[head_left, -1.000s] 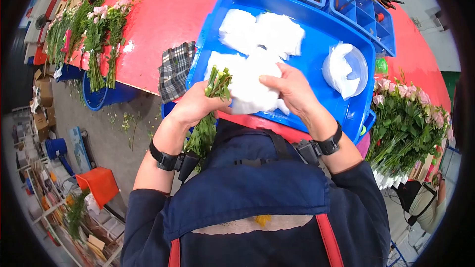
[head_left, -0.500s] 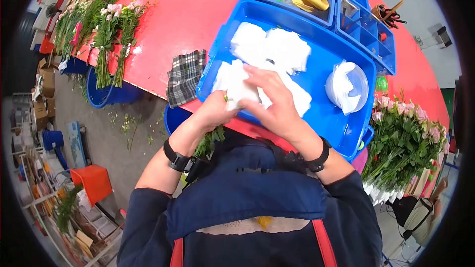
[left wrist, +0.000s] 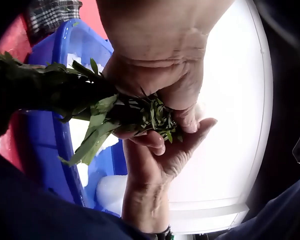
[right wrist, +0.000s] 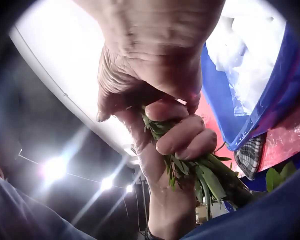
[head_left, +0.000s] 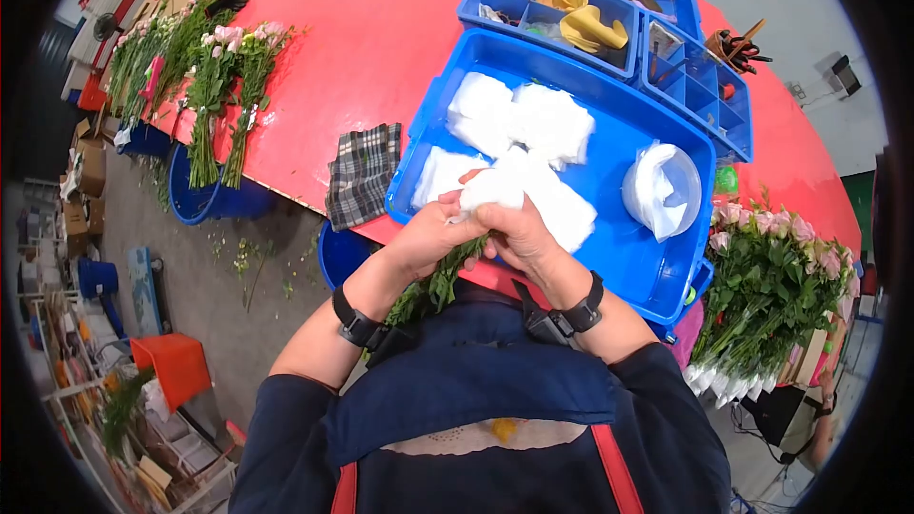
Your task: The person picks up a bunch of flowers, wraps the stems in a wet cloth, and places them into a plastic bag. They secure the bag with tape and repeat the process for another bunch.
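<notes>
My left hand [head_left: 427, 236] grips a bunch of leafy green stems [head_left: 440, 278], fingers curled round it just below the cut ends. The leaves hang down toward the apron. My right hand [head_left: 522, 233] meets the left and holds a soft white cotton wad [head_left: 491, 193] over the stem ends, its thumb pressing on it. The stem tips are hidden under the wad. In the right wrist view, left-hand fingers [right wrist: 185, 140] wrap the stems [right wrist: 205, 177]. Just beyond both hands, white cotton pads [head_left: 552, 124] lie in a blue tray [head_left: 633, 266].
A clear tub [head_left: 690, 192] with white material stands in the tray. Blue divided boxes [head_left: 681, 86] adjoin its far side. A checked cloth [head_left: 364, 176] lies left of it on the red table [head_left: 371, 48]. Pink roses [head_left: 771, 286] are at the right, more flower bunches [head_left: 228, 86] far left.
The white wad has come round the stem ends, which showed bare a second ago. My right hand has moved in beside the left and now holds the wad there.
</notes>
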Motion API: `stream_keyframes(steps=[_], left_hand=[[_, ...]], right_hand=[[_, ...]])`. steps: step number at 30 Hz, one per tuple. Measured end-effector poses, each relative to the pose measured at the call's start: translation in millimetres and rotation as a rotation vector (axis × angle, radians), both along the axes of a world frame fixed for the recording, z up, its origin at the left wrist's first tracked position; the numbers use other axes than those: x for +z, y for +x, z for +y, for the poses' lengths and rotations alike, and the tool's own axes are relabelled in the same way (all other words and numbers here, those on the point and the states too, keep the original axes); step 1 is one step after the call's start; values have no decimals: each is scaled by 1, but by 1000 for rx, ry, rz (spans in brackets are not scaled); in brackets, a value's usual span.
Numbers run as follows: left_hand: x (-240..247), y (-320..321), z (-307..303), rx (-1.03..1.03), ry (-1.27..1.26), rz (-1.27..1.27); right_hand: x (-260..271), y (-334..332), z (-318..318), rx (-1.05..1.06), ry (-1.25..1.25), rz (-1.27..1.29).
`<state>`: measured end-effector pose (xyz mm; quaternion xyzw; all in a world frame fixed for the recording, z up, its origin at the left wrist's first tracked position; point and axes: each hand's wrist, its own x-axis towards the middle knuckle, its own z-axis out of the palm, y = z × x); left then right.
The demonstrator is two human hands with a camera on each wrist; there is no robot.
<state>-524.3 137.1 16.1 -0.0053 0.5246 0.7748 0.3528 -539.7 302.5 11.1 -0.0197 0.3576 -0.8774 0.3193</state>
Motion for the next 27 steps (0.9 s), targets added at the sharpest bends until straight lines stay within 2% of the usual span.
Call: stream_keyframes(steps=[3,6,9,12,14,15,18,20,21,24,27], left_hand=[[-12,-1,-2,-5,85,-137],[-5,0,6,144,150,-134],[-5,0,17,185,-20,-71],[0,-4,27,157,-153,-110],[6,-7,33,118,-244,-147],[3,-7,34,137,-213,-155],[-3,-5,38,145,-175,-126],[3,-1,40,93,-213,-40],[3,-1,45,138,-272,-32],[2,-4,53,140,-427,31],[2,-10,50,96,-404,21]], right_hand=[[-5,1,3,-75,81,-44],[6,1,7,-159,179,-14],[6,6,-2,-285,167,93],[9,10,1,-324,123,22],[11,8,7,-298,185,-110],[12,6,10,-286,214,-175],[2,3,14,-427,172,-143],[-2,3,16,-400,210,-134],[-4,3,17,-382,231,-130],[-17,1,17,-429,142,-126],[-20,-2,33,-257,229,-102]])
